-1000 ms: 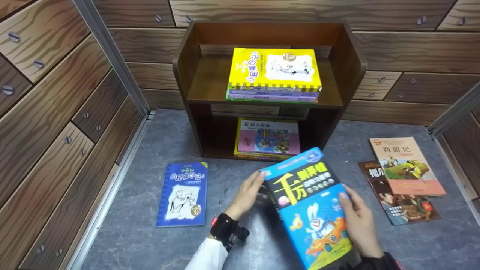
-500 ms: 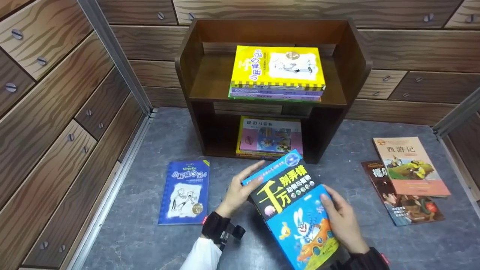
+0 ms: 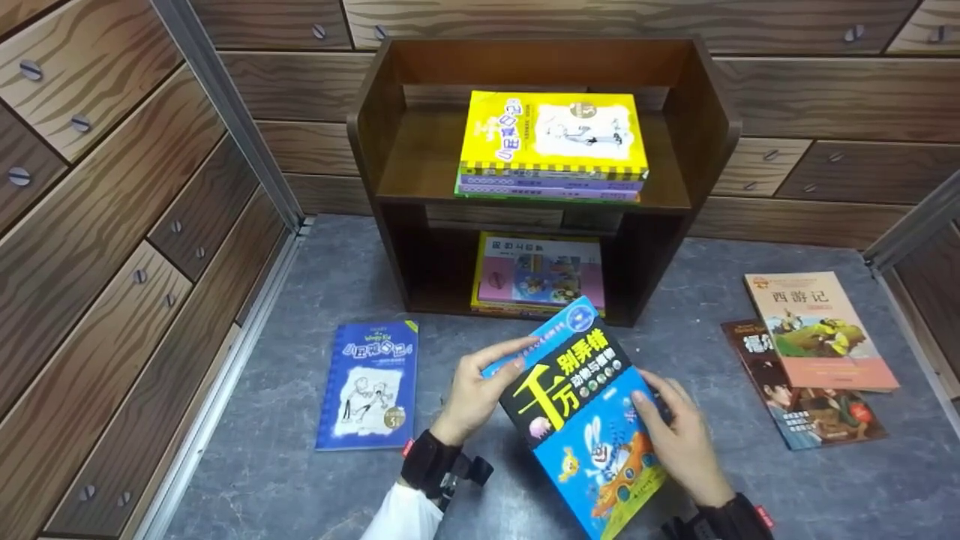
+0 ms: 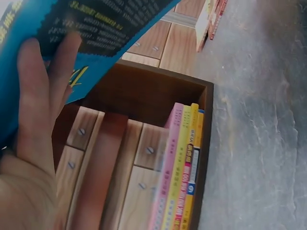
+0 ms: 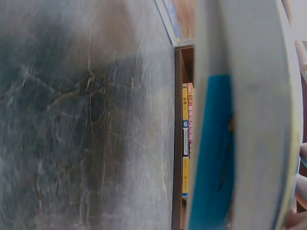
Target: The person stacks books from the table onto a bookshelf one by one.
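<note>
Both hands hold a blue-and-black children's book (image 3: 574,420) with a cartoon rabbit on its cover, tilted above the floor in front of the shelf. My left hand (image 3: 480,390) grips its upper left edge, thumb on the front. In the left wrist view, fingers of the left hand (image 4: 36,124) lie against the book's back cover (image 4: 103,36). On the right edge, my right hand (image 3: 682,435) pinches the book, thumb on the front and fingers behind. Close up in the right wrist view are page edges (image 5: 259,120); whether they belong to one book cannot be told.
A dark brown two-tier bookshelf (image 3: 712,135) stands ahead. A yellow-topped book stack (image 3: 555,135) lies on its upper tier, a pink-topped stack (image 3: 540,274) below. A blue book (image 3: 367,386) lies left; a peach book (image 3: 821,330) overlaps a brown book (image 3: 817,420) at right.
The book and both hands have moved left. My left hand has shifted from the book's upper left corner to a grip with its thumb over the front cover. The shelf stacks look the same.
</note>
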Available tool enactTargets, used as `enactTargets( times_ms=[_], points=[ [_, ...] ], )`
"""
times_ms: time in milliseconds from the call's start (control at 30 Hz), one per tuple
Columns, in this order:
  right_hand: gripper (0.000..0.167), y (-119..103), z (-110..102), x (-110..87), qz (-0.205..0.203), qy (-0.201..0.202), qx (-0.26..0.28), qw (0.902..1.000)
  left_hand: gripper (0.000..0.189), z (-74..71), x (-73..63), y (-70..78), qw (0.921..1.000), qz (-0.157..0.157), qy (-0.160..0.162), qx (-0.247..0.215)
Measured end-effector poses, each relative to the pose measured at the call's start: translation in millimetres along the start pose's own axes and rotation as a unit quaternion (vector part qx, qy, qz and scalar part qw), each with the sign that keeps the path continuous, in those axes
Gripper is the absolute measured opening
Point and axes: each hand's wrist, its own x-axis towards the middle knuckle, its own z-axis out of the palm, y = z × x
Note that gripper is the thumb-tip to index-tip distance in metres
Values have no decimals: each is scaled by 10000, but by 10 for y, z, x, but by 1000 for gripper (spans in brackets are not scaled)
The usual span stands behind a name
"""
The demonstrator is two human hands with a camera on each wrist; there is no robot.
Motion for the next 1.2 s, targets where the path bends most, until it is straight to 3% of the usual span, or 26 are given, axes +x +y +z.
enactTargets(
  times_ms=[167, 333, 467, 600, 733, 833, 1067, 1200],
  points=[
    [45, -27, -3, -24, -408, 485, -293, 9976, 29, 30, -22, 69, 9986, 365, 325, 214],
    [69, -68, -7, -87, -365, 930, -8, 9950, 26, 45, -12, 156, 9927, 754, 921, 175],
    [85, -94, 3, -152, -511, 1302, 29, 9902, 26, 57, -10, 239, 9882, 814, 1290, -145],
    [89, -132, 20, -197, -964, 1537, 75, 9834, 27, 74, -17, 307, 9828, 789, 1635, -344],
    [85, -223, 33, -236, -1106, 1489, 230, 9824, 29, 100, -15, 363, 9765, 773, 1978, -358],
    [82, -325, 37, -268, -989, 1305, 393, 9857, 30, 124, -11, 416, 9713, 793, 2186, -491],
    [72, -565, 22, -359, -945, 957, 936, 9865, 34, 165, -29, 582, 9588, 853, 2445, -1171],
    [83, -682, -11, -360, -1094, 833, 1275, 9823, 36, 181, -30, 692, 9530, 838, 2501, -1492]
  ],
)
